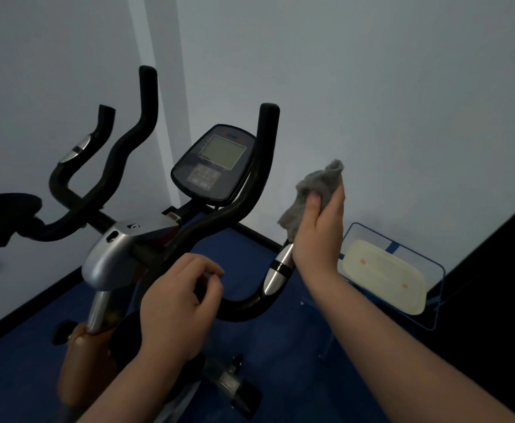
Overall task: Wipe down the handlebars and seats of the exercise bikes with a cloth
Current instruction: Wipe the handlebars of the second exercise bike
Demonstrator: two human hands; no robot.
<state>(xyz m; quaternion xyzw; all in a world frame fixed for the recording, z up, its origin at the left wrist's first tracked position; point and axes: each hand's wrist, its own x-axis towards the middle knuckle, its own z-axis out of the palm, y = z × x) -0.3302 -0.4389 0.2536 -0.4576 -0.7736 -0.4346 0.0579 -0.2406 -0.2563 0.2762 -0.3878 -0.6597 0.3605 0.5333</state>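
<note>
An exercise bike stands in front of me with black curved handlebars (134,138) and a grey console (216,163) between them. My right hand (317,230) is shut on a crumpled grey cloth (314,187), held against the upper end of the right handlebar loop, just above its silver grip sensor (279,268). My left hand (180,303) hovers loosely curled in front of the black bar near the silver stem clamp (119,248), holding nothing. A dark padded piece (6,218) shows at the far left. The bike's seat is out of sight.
White walls meet in a corner right behind the bike. The floor is dark blue. A blue wire basket (433,300) holding a cream lidded container (384,276) sits at the right, beside a dark surface. The bike's pedal (231,383) and brown frame lie below.
</note>
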